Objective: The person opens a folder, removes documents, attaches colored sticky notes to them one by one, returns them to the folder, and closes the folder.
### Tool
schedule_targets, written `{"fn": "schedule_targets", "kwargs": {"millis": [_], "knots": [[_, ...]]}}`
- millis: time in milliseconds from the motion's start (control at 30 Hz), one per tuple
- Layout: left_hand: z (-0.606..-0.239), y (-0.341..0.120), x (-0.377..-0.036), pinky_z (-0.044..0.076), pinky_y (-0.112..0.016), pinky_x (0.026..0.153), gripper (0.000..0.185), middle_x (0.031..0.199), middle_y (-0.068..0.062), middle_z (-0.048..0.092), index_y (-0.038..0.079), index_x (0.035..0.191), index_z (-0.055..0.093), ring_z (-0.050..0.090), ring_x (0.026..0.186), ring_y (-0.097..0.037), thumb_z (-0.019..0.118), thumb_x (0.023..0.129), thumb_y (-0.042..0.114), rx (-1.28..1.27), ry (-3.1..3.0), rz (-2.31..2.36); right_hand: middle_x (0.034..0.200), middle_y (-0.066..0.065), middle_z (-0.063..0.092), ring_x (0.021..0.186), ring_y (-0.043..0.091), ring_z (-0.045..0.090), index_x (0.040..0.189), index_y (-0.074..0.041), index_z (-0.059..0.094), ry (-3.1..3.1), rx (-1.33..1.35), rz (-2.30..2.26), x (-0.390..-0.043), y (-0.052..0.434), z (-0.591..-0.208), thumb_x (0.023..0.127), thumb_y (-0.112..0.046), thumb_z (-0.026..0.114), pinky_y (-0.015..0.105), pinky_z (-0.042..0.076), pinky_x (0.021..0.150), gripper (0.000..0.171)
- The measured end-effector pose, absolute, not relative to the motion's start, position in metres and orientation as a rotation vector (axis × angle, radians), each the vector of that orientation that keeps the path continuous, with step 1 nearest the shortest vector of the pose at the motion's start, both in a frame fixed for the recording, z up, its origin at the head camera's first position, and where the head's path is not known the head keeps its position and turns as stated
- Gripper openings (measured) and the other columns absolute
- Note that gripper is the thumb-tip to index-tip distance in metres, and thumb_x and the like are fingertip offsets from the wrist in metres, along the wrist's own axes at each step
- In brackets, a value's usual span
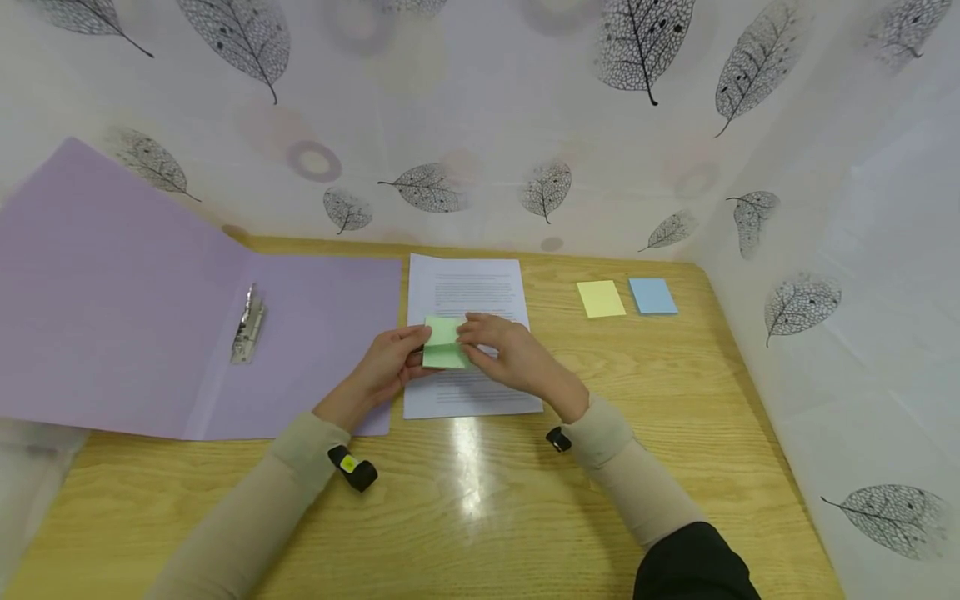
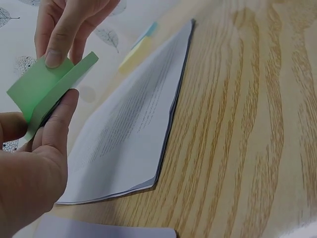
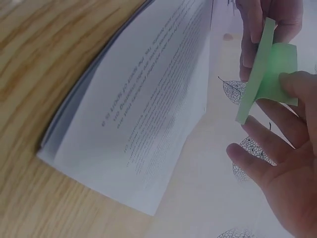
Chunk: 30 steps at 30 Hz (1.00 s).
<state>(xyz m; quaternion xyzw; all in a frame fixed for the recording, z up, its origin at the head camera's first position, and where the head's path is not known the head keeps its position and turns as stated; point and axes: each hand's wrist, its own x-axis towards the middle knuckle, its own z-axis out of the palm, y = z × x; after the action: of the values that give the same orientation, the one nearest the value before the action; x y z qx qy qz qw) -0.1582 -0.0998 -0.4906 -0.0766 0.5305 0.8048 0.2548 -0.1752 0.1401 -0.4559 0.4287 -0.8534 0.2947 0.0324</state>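
Note:
Over the printed sheets, my left hand holds a green sticky note pad by its edge, thumb on one face and fingers behind. My right hand pinches the top green sticky note between thumb and finger. That note bends away from the pad and is still joined to it along one edge, as both wrist views show. The other right fingers are spread near the pad's edge in the right wrist view.
An open purple folder with a metal clip lies at the left, its cover raised. Yellow and blue sticky note pads sit at the back right of the wooden table. A leaf-patterned curtain stands behind and at the right.

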Motion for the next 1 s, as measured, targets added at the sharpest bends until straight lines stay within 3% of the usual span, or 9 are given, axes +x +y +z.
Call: {"fn": "schedule_targets", "kwargs": {"millis": [167, 333, 467, 600, 767, 1000], "knots": [[-0.4937, -0.1008, -0.1586, 0.065, -0.032, 0.089, 0.052, 0.137, -0.026, 0.064, -0.011, 0.155, 0.04, 0.079, 0.097, -0.012, 0.045, 0.115, 0.021, -0.233, 1.415, 2.185, 0.114, 0.013, 0.08, 0.121, 0.034, 0.073, 0.112, -0.002, 0.079, -2.612, 1.291, 0.94, -0.176, 0.1401, -0.4566, 0.098, -0.008, 0.074, 0.044, 0.057, 0.107, 0.016], [-0.4952, -0.1016, -0.1583, 0.066, -0.035, 0.085, 0.05, 0.116, -0.013, 0.079, -0.011, 0.153, 0.042, 0.08, 0.095, -0.015, 0.04, 0.115, 0.021, -0.263, 1.343, 2.201, 0.106, 0.01, 0.082, 0.103, 0.025, 0.079, 0.105, -0.003, 0.08, -2.606, 1.26, 1.052, -0.1782, 0.1394, -0.4592, 0.095, -0.006, 0.078, 0.035, 0.064, 0.093, 0.011], [-0.4958, -0.1026, -0.1571, 0.066, -0.035, 0.085, 0.051, 0.107, -0.008, 0.081, -0.013, 0.155, 0.037, 0.08, 0.095, -0.016, 0.038, 0.112, 0.015, -0.243, 1.3, 2.204, 0.101, 0.01, 0.082, 0.097, 0.025, 0.079, 0.098, -0.002, 0.08, -2.581, 1.247, 1.1, -0.1793, 0.1385, -0.4597, 0.091, -0.006, 0.082, 0.034, 0.065, 0.088, 0.008], [-0.4953, -0.1042, -0.1558, 0.066, -0.034, 0.087, 0.054, 0.121, -0.015, 0.077, -0.012, 0.158, 0.033, 0.079, 0.097, -0.015, 0.039, 0.109, 0.009, -0.213, 1.297, 2.202, 0.098, 0.009, 0.082, 0.094, 0.023, 0.079, 0.096, -0.003, 0.081, -2.587, 1.21, 1.132, -0.1806, 0.1392, -0.4593, 0.089, -0.009, 0.084, 0.034, 0.065, 0.084, 0.009], [-0.494, -0.1055, -0.1544, 0.064, -0.033, 0.09, 0.056, 0.144, -0.028, 0.058, -0.01, 0.16, 0.03, 0.078, 0.102, -0.015, 0.042, 0.108, 0.006, -0.15, 1.323, 2.193, 0.096, 0.007, 0.082, 0.092, 0.02, 0.079, 0.095, -0.005, 0.082, -2.654, 1.127, 1.207, -0.1796, 0.141, -0.4554, 0.089, -0.013, 0.085, 0.036, 0.065, 0.081, 0.011], [-0.4979, -0.103, -0.1545, 0.064, -0.028, 0.088, 0.056, 0.156, -0.033, 0.046, -0.008, 0.16, 0.034, 0.077, 0.101, -0.011, 0.049, 0.107, 0.002, -0.146, 1.44, 2.161, 0.097, 0.007, 0.082, 0.091, 0.021, 0.078, 0.099, -0.005, 0.082, -2.637, 1.136, 1.203, -0.1798, 0.1427, -0.4569, 0.096, -0.014, 0.079, 0.039, 0.065, 0.08, 0.011]]}}
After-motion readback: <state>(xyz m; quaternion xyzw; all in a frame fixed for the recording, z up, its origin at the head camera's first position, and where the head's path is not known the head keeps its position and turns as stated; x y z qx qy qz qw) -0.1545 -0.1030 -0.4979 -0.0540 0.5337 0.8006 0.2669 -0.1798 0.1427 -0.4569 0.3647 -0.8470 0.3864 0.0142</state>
